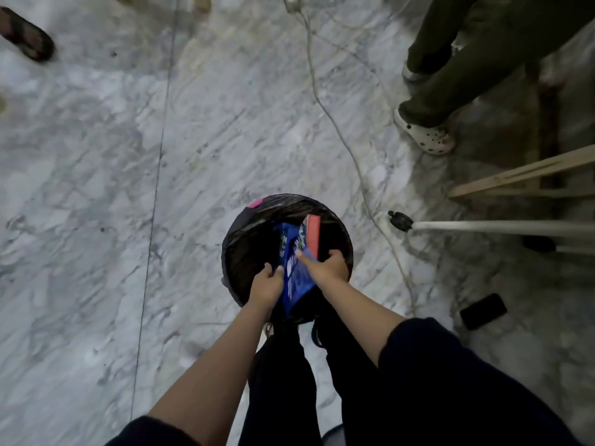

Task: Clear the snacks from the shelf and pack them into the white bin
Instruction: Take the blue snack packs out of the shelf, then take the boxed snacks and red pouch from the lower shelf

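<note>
A round bin [240, 226] lined with a black plastic bag stands on the marble floor right in front of my legs. Inside it stand blue snack packets [285, 239] and a red-edged box [313, 235]. My left hand [266, 284] and my right hand [325, 267] are both over the bin's near rim, closed on a blue snack packet [297, 283] held between them and partly inside the bin. The shelf is not in view.
A white cable [341, 133] runs across the floor to the right of the bin. Another person's legs and pale clogs [425, 133] stand at the upper right. A white pole with a black foot [401, 220], wooden slats [515, 175] and a black phone-like object [483, 311] lie to the right. A sandal [27, 35] is at the upper left.
</note>
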`<state>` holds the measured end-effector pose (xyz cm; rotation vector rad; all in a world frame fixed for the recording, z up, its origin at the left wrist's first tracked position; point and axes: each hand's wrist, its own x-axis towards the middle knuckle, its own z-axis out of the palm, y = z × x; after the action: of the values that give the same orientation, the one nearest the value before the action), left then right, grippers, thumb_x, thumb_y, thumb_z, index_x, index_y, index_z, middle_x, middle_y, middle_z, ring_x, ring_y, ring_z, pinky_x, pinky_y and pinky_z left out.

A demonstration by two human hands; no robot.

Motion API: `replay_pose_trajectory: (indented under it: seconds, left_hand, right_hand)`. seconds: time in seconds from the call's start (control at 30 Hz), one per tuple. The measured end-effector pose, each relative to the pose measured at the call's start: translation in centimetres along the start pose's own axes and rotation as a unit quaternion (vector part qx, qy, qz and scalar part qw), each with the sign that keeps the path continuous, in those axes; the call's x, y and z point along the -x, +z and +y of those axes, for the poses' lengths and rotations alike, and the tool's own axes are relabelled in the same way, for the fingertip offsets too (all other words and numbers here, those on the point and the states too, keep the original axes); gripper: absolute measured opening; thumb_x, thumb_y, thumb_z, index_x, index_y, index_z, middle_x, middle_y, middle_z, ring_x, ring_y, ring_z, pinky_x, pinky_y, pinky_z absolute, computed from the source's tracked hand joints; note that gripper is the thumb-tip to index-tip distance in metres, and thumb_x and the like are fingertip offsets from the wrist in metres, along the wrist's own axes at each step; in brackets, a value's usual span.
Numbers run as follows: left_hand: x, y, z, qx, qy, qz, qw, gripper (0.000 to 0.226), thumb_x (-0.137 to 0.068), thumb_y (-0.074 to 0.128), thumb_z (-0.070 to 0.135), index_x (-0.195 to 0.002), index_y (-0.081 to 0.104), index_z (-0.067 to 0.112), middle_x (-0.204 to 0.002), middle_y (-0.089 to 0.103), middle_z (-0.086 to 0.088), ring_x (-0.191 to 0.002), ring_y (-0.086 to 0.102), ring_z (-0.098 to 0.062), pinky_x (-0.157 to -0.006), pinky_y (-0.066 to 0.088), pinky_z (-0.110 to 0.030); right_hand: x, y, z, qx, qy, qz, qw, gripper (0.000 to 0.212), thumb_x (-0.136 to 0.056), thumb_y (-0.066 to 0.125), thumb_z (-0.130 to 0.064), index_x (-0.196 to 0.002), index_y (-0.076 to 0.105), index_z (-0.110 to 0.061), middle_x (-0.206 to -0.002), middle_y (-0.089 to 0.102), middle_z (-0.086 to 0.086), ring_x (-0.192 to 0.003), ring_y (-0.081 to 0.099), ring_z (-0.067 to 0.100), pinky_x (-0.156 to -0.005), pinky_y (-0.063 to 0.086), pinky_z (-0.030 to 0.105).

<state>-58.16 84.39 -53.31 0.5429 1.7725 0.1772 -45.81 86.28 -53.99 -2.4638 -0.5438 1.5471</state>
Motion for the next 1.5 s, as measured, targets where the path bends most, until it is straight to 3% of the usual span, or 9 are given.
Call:
replay_pose_trajectory:
  seconds: [0.13,0.33,0.47,0.57,0.8,1.0,1.1,1.27,1.5]
  left_hand:
    - [-0.5,-0.2,0.6,0.026,-0.024,-0.002,0.999,0.056,-0.099,0.044,0.031,-0.145,0.031,0.004,-0.152,0.033,-0.012,-0.138,0.034,-0.027,-0.114,0.029,-0.034]
    - [4.3,-2.1,0.9,0.025,-0.038,-0.014,0.999,0.053,-0.096,0.045,0.041,-0.138,0.047,0.009,-0.142,0.048,-0.013,-0.128,0.047,-0.030,-0.109,0.038,-0.044]
    - [9.9,-3.5,2.1,-0.001,-0.020,-0.035,0.999,0.045,-0.096,0.045,0.040,-0.122,0.059,0.005,-0.123,0.061,-0.014,-0.112,0.058,-0.030,-0.102,0.045,-0.044]
    - [15.3,-4.0,3.9,-0.037,0.029,-0.071,0.996,0.034,-0.099,0.043,0.033,-0.105,0.062,0.006,-0.097,0.062,-0.004,-0.091,0.059,-0.020,-0.092,0.045,-0.033]
    - [23.9,-1.5,5.6,-0.159,0.167,-0.166,0.959,0.049,-0.093,0.046,0.044,-0.120,0.060,0.006,-0.130,0.058,-0.009,-0.121,0.053,-0.024,-0.107,0.039,-0.040]
    - [34.5,6.5,4.6,-0.285,0.264,-0.310,0.868,0.035,-0.097,0.042,0.037,-0.116,0.061,0.015,-0.116,0.062,-0.002,-0.103,0.059,-0.017,-0.094,0.048,-0.035]
    - [40.3,11.4,1.6,-0.312,0.307,-0.352,0.827,0.019,-0.099,0.041,0.031,-0.104,0.056,0.020,-0.098,0.056,0.006,-0.086,0.051,-0.008,-0.074,0.042,-0.025]
    - [50.0,19.0,-7.7,-0.399,0.366,-0.397,0.741,0.052,-0.097,0.042,0.039,-0.141,0.042,0.010,-0.148,0.041,-0.004,-0.134,0.040,-0.022,-0.112,0.031,-0.035]
    - [61.6,25.8,-26.0,-0.474,0.390,-0.484,0.624,0.038,-0.097,0.041,0.031,-0.125,0.055,0.008,-0.136,0.053,-0.011,-0.120,0.050,-0.026,-0.103,0.038,-0.034]
  right_hand:
    - [-0.2,-0.1,-0.7,0.017,0.006,-0.012,1.000,0.085,-0.079,0.067,-0.053,-0.144,0.033,-0.011,-0.141,0.048,0.010,-0.127,0.047,0.031,-0.104,0.041,0.039]
    - [5.1,-2.8,-1.0,0.021,-0.011,-0.036,0.999,0.064,-0.089,0.055,-0.049,-0.138,0.042,-0.010,-0.138,0.051,0.010,-0.124,0.050,0.029,-0.097,0.041,0.034]
    - [10.7,-5.5,0.2,0.027,-0.027,-0.027,0.999,0.061,-0.092,0.049,-0.051,-0.137,0.044,-0.010,-0.136,0.052,0.009,-0.123,0.051,0.028,-0.094,0.041,0.032]
    - [15.1,-7.7,1.7,0.008,-0.029,0.018,0.999,0.060,-0.090,0.048,-0.054,-0.132,0.047,-0.012,-0.132,0.056,0.009,-0.118,0.054,0.028,-0.095,0.044,0.033]
    - [24.4,-13.3,6.6,-0.163,-0.014,0.112,0.980,0.067,-0.090,0.050,-0.053,-0.141,0.038,-0.012,-0.145,0.044,0.007,-0.129,0.046,0.024,-0.099,0.038,0.029]
    - [31.7,-21.1,14.9,-0.300,0.003,0.267,0.916,0.060,-0.091,0.051,-0.049,-0.136,0.044,-0.009,-0.136,0.051,0.009,-0.123,0.050,0.027,-0.102,0.041,0.034]
    - [35.4,-24.2,21.0,-0.356,0.020,0.339,0.871,0.053,-0.090,0.051,-0.052,-0.123,0.051,-0.011,-0.123,0.058,0.011,-0.111,0.056,0.025,-0.083,0.045,0.025]
    - [43.0,-27.0,33.9,-0.451,0.067,0.430,0.779,0.061,-0.091,0.053,-0.048,-0.136,0.044,-0.009,-0.139,0.051,0.011,-0.126,0.049,0.025,-0.100,0.037,0.030]
    - [53.5,-26.3,54.3,-0.498,0.153,0.531,0.669,0.058,-0.092,0.053,-0.043,-0.136,0.043,-0.006,-0.139,0.051,0.014,-0.127,0.048,0.028,-0.102,0.036,0.031]
